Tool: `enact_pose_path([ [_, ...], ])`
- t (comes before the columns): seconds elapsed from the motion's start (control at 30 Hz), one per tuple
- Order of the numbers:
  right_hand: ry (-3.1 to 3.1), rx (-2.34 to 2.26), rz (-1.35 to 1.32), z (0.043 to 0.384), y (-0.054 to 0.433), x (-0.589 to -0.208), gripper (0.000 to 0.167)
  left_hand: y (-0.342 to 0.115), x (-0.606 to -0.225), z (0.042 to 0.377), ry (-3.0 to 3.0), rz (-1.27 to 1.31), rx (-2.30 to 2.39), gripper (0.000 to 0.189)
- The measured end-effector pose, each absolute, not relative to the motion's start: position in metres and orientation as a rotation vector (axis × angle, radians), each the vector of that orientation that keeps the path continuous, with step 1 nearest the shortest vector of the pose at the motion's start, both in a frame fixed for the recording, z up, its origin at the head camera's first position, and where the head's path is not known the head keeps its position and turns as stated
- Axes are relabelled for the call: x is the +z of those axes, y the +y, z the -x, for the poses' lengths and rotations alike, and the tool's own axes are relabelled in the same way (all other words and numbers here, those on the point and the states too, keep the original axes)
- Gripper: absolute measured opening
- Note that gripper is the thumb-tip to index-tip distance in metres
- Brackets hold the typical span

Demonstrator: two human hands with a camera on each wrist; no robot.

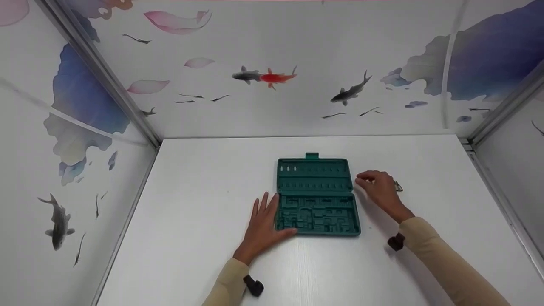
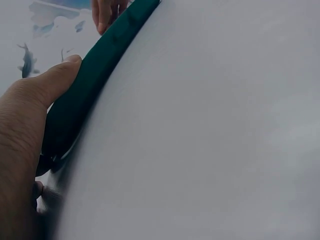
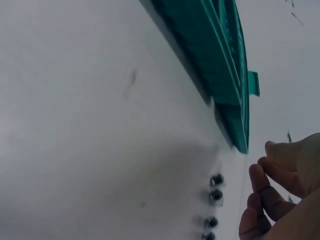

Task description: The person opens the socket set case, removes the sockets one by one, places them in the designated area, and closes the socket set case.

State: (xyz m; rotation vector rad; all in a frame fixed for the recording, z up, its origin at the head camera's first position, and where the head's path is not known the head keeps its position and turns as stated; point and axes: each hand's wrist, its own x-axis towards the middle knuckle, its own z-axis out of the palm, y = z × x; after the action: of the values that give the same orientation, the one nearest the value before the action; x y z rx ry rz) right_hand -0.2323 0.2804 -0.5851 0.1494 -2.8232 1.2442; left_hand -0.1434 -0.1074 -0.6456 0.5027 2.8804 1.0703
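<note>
An open green plastic tool case (image 1: 314,194) lies flat on the table, its moulded slots facing up. Three small pale pieces (image 1: 288,168) show in the lid's upper left slots. My left hand (image 1: 265,227) rests at the case's left edge, fingers spread along the side and thumb over the front rim. Just beyond the lid's right edge is my right hand (image 1: 379,189), thumb and index fingertips close together; I cannot tell whether they pinch something small. Several small metal sockets (image 3: 216,195) stand in a row on the table near the right hand.
The white table (image 1: 204,170) extends around the case. Printed panels, such as the back wall (image 1: 297,114), enclose it at the back and both sides. A latch tab (image 1: 312,155) sticks out from the lid's far edge.
</note>
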Motion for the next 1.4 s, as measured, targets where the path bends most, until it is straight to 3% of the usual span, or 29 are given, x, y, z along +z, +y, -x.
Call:
enact_pose_path([
  [0.57,-2.713,1.337,-0.547,0.257,0.209,-0.589,0.023,-0.107,-0.649,0.145,2.864,-0.509,1.092,0.122],
  [1.07,-2.689,1.345,-0.66,0.274,0.156,-0.596,0.03,-0.108,-0.646,0.144,2.836,-0.488,1.068,0.123],
  [1.23,-2.585,1.356,-0.753,0.295,0.149,-0.622,0.03,-0.109,-0.644,0.144,2.827,-0.498,1.074,0.122],
  [1.4,-2.62,1.313,-0.703,0.296,0.133,-0.609,0.025,-0.11,-0.642,0.144,2.818,-0.471,1.088,0.122],
])
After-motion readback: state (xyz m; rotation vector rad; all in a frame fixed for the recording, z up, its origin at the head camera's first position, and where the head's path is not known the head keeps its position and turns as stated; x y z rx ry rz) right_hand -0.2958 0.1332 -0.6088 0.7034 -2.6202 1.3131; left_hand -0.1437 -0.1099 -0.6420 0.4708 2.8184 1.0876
